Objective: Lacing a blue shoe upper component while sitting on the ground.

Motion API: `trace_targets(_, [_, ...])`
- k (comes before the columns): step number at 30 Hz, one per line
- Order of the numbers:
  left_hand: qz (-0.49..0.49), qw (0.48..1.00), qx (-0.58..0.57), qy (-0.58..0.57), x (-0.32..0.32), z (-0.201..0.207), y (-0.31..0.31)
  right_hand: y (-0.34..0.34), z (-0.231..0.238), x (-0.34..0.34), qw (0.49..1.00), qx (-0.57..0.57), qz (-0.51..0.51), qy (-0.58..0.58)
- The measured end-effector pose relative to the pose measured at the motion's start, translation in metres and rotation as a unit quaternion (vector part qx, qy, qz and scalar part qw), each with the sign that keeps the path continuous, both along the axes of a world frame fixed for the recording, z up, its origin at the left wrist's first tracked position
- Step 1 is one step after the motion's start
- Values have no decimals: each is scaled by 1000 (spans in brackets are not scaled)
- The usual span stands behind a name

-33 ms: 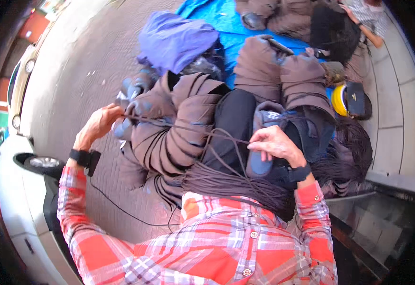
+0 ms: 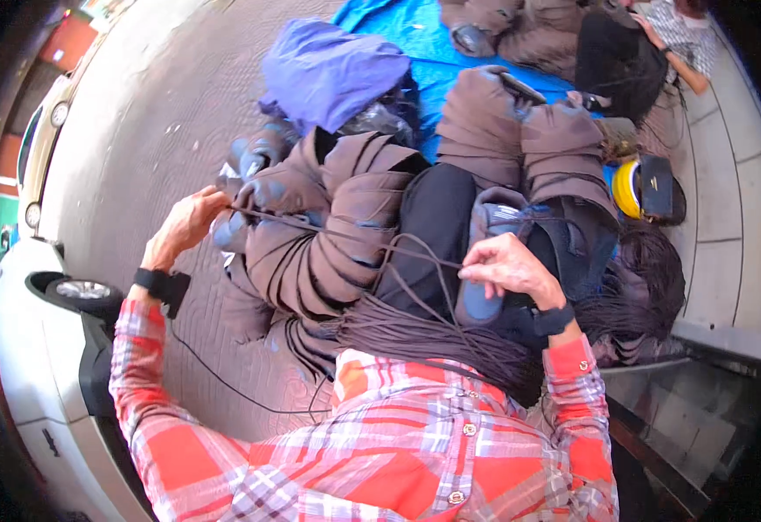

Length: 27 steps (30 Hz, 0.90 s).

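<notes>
Brown cord (image 2: 428,257) still spans both hands (image 2: 509,270), apparently little changed.

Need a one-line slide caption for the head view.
Left hand and right hand holding dark cord, with a cord bundle across the person's lap.

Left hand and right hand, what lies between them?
In the head view, a dark cord runs between the left hand and the right hand; beneath it are curved brown stacked pieces and black fabric.
</notes>
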<state>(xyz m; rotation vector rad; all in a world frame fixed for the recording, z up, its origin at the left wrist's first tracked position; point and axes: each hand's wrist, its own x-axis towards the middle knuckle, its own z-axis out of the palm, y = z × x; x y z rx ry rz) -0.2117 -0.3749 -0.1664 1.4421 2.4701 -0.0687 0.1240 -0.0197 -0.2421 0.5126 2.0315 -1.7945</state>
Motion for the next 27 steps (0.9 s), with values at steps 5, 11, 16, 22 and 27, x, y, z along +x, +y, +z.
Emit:
trace_targets(5, [-10,941,33,335,-17,-62,-20,-21,14,-10,991,24,124,37])
trace_targets(11, [243,946,204,72,9,-63,82,-104,18,-27,852,237,324,335])
trace_targets(16, [269,664,439,-542,60,-55,162,-158,2,-27,830,193,282,440])
trace_targets(22, [203,605,320,-700,146,-90,218,-172,-13,5,837,168,267,448])
trace_targets(27, [133,746,262,-598,195,-127,225,-135,20,12,900,154,284,293])
